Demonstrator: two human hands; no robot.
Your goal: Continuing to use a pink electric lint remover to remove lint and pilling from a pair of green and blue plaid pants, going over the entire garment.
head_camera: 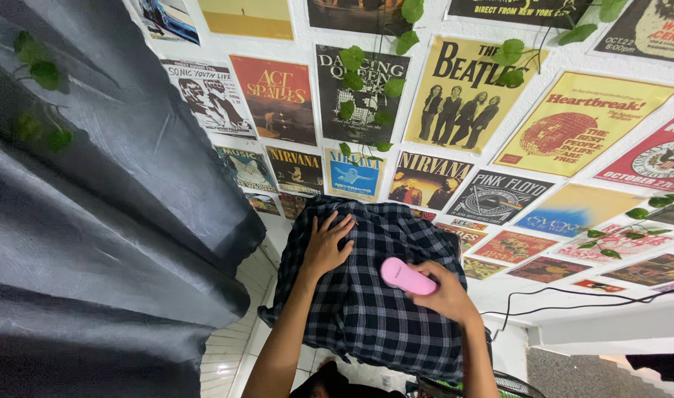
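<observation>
A dark blue and white plaid shirt [381, 302] hangs spread in front of a poster-covered wall. My left hand [326, 242] lies flat on its upper left part, fingers apart. My right hand [446, 295] grips a small pink hand-held device [406, 277] and presses it against the cloth near the shirt's upper right part.
A grey curtain [93, 221] fills the left side. The white wall [455, 118] bears many posters and trailing green vine leaves [366, 81]. A black cable [573, 298] runs from the right toward the shirt. A tiled floor [226, 354] shows below.
</observation>
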